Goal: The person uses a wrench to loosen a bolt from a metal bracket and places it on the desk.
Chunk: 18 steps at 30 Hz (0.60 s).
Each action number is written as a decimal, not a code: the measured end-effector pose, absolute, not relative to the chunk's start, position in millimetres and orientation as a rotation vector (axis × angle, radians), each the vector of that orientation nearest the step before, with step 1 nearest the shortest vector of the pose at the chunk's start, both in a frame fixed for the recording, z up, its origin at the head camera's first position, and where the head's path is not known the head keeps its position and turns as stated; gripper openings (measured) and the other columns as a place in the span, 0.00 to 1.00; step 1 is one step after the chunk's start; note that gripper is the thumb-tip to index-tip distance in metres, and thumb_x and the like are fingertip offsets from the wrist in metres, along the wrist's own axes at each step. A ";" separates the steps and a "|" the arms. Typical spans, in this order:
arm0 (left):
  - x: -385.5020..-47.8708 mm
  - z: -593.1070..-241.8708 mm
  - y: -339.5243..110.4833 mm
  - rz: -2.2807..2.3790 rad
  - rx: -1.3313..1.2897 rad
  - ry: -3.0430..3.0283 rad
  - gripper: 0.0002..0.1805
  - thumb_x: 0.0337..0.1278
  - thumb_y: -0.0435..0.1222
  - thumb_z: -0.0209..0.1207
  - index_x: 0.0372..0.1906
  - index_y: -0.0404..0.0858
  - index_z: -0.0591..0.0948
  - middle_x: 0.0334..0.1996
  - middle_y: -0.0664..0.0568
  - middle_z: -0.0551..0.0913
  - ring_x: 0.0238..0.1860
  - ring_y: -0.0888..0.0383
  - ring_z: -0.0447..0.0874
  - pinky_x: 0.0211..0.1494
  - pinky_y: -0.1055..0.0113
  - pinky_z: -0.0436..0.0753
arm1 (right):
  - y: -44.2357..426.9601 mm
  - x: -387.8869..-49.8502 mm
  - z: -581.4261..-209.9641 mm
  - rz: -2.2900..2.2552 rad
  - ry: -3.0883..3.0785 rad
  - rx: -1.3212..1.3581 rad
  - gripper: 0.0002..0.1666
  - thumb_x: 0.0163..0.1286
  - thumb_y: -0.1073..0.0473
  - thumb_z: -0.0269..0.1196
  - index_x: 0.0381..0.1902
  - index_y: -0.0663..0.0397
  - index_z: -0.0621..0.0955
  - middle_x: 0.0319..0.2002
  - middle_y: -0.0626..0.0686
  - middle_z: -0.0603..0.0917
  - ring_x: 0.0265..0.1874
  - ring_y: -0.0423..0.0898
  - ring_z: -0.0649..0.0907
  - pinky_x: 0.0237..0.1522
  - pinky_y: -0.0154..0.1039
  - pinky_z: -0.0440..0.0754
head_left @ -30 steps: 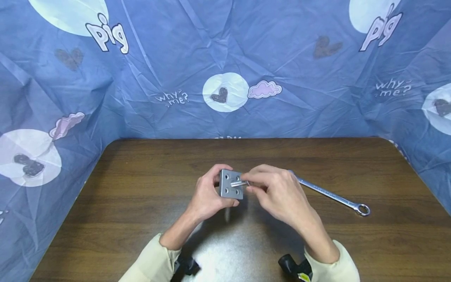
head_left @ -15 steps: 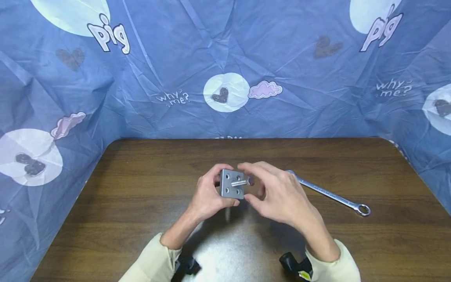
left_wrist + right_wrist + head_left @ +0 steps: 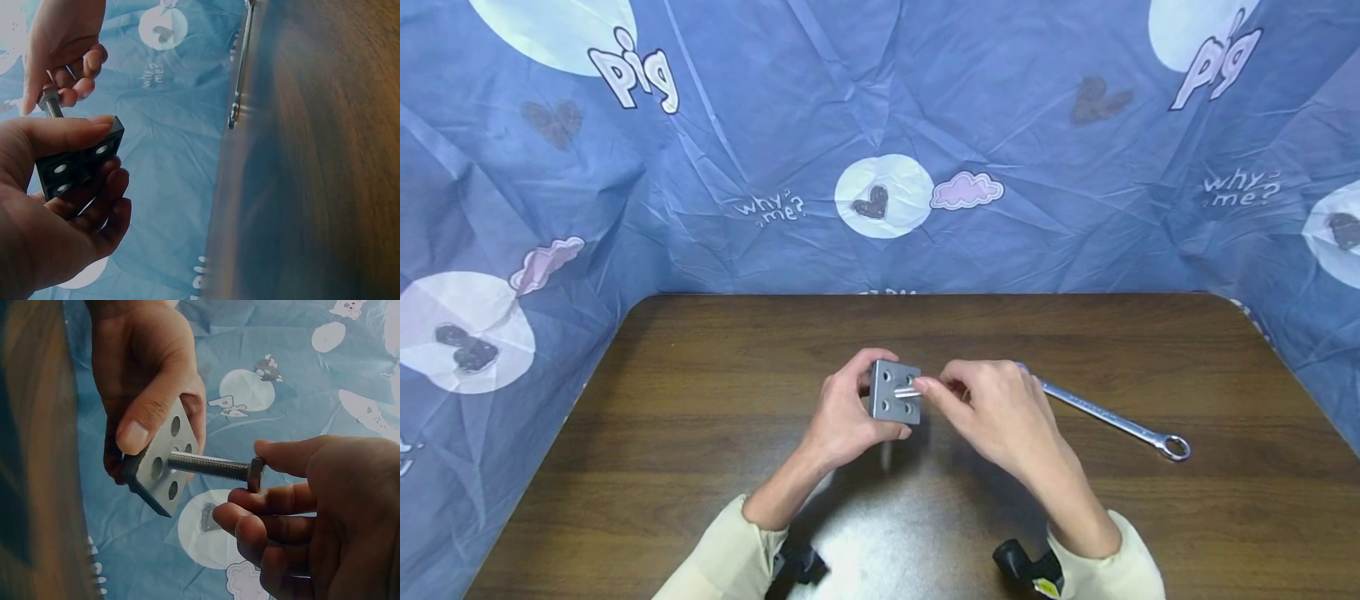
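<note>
My left hand (image 3: 842,417) grips a small square grey metal plate (image 3: 897,415) by its edges, thumb along one side and fingers along the opposite one. The plate has round holes near its corners, clearly visible in the right wrist view. A long threaded hex bolt (image 3: 209,465) stands in the plate's middle, most of its shank sticking out toward the right. My right hand (image 3: 1000,408) pinches the bolt's hex head (image 3: 255,474) between thumb and forefinger, its other fingers loosely curled below. In the head view the fingers hide that head.
A long combination wrench (image 3: 1105,412) lies slantwise on the brown wooden table (image 3: 700,358), right of the hands and partly behind the right one. Blue printed cloth (image 3: 737,150) rises behind the table and at both sides.
My right fingers came off the bolt head half a second ago, spreading apart, and now pinch it again with the hand turned differently. The left hand and plate stay nearly in place.
</note>
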<state>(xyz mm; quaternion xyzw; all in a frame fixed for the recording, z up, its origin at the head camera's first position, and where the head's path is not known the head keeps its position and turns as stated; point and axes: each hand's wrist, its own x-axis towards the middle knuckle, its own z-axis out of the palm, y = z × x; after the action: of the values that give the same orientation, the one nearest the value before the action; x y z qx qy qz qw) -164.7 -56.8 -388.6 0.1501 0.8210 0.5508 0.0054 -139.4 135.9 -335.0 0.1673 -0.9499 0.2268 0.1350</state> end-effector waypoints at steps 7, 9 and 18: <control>-165.1 -390.1 -56.4 1.727 0.474 2.567 0.42 0.21 0.23 0.77 0.56 0.41 0.77 0.39 0.45 0.91 0.46 0.49 0.88 0.55 0.54 0.80 | 138.8 -138.1 -332.2 0.712 -2.745 0.562 0.10 0.63 0.48 0.70 0.34 0.46 0.87 0.21 0.40 0.82 0.19 0.31 0.74 0.23 0.31 0.71; -165.3 -390.3 -56.6 1.728 0.474 2.565 0.42 0.22 0.24 0.77 0.56 0.40 0.77 0.39 0.45 0.91 0.45 0.50 0.88 0.54 0.55 0.80 | 138.9 -137.7 -332.0 0.736 -2.727 0.589 0.09 0.62 0.50 0.71 0.37 0.46 0.87 0.23 0.41 0.83 0.20 0.31 0.75 0.24 0.31 0.72; -166.1 -391.1 -56.4 1.735 0.498 2.565 0.42 0.21 0.24 0.77 0.55 0.40 0.77 0.38 0.45 0.91 0.42 0.52 0.88 0.51 0.58 0.80 | 139.9 -136.7 -335.0 0.806 -2.574 0.688 0.13 0.56 0.64 0.72 0.40 0.47 0.90 0.35 0.45 0.90 0.25 0.34 0.81 0.27 0.32 0.76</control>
<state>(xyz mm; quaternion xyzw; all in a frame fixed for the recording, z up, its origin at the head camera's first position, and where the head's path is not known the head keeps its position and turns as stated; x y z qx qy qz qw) -166.1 -56.4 -391.1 0.1589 0.8178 0.5531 0.0026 -136.7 139.9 -335.0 0.2432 -0.9100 0.2848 0.1779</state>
